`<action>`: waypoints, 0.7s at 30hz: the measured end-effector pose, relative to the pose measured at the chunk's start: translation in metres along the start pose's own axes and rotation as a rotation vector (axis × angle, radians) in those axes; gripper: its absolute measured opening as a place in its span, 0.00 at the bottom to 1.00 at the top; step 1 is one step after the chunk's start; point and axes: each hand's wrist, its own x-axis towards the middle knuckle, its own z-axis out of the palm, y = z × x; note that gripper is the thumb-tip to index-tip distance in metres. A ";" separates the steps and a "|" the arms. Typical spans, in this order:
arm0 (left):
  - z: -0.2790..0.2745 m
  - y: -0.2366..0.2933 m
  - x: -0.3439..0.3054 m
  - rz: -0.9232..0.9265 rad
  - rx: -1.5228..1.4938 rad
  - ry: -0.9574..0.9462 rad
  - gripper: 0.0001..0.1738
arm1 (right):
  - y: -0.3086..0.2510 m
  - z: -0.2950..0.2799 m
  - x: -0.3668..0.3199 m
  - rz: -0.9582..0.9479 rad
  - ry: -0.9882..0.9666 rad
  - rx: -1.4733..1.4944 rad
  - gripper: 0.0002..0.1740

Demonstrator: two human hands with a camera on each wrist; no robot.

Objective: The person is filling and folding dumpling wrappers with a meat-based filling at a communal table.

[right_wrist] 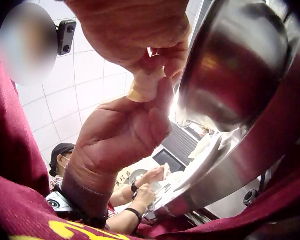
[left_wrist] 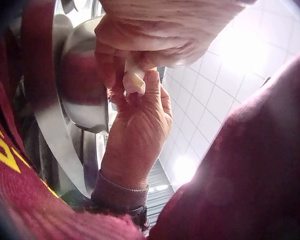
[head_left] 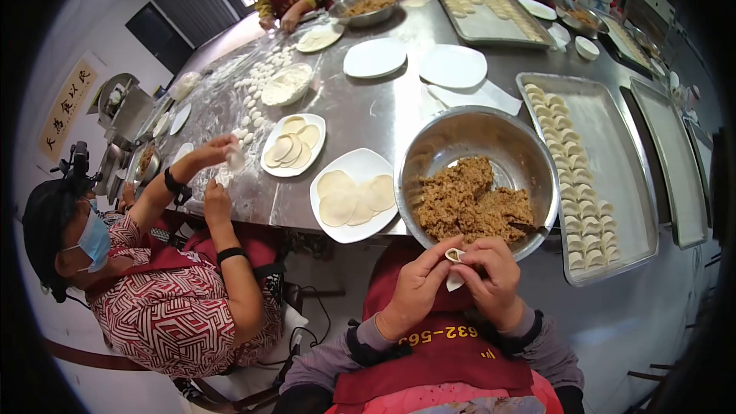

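Just in front of the big steel bowl (head_left: 502, 138), both hands hold a dumpling (head_left: 455, 254) made from a thin pale wrapper, with a bit of brown filling showing at its top opening. My left hand (head_left: 414, 290) pinches one side between thumb and fingers. On the other side, the thumb and fingers of my right hand (head_left: 491, 280) pinch the wrapper edge. From below, the left wrist view shows a pale fold of the dumpling (left_wrist: 134, 83) between the hands. Brown minced filling (head_left: 469, 203) lies in the bowl, with a dark utensil handle at its right.
Left of the bowl stands a white plate (head_left: 349, 235) with several round wrappers (head_left: 343, 205). A metal tray (head_left: 617, 157) at right holds rows of folded dumplings (head_left: 571, 161). Another person (head_left: 169, 291) sits close at left, working dough. More people stand across the steel table (head_left: 360, 119).
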 end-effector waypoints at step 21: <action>-0.003 -0.003 0.002 0.060 0.007 -0.071 0.28 | 0.005 -0.002 0.005 -0.102 -0.026 0.009 0.17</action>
